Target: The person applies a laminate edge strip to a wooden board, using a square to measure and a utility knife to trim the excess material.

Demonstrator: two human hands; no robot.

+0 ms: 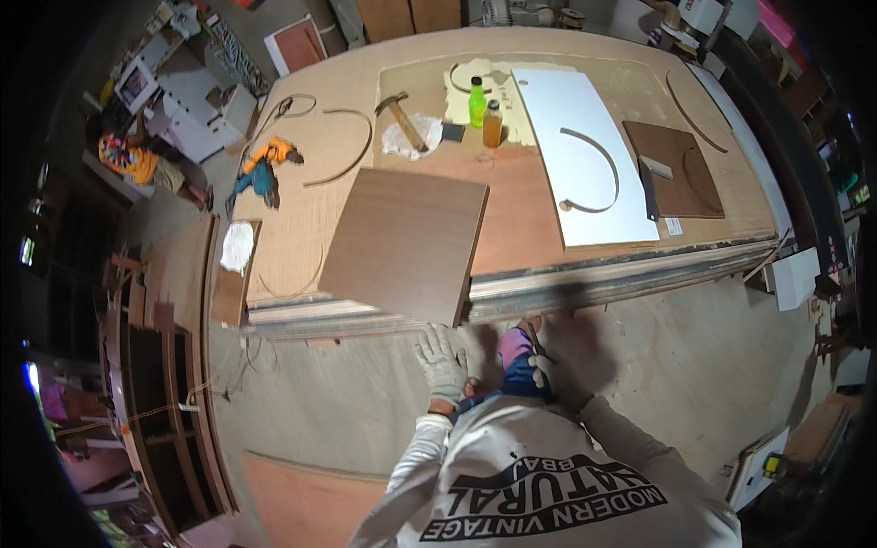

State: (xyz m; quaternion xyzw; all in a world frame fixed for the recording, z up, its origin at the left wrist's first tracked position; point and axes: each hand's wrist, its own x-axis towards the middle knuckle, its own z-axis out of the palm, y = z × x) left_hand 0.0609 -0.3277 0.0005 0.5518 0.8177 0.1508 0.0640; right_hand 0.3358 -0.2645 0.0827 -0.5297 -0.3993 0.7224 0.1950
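My left hand (441,367), in a pale work glove, is open with its fingers stretched out, just below the near edge of a brown wood-grain panel (406,239). Contact between the two is hard to judge. That panel lies on a large stack of boards (585,290), its near corner jutting past the stack's front. My right hand (559,382), also gloved, is closed in front of my right leg on a slim dark object (533,340) that points toward the stack. Shadow hides much of that hand, and the object's kind is not clear.
On the stack are a hammer (402,121), a green bottle (477,102), an amber bottle (492,124), an orange-and-teal power drill (265,172), a white panel (585,155), a smaller brown panel (676,169) and several curved strips. Another person (137,160) is at the far left, beside white machinery.
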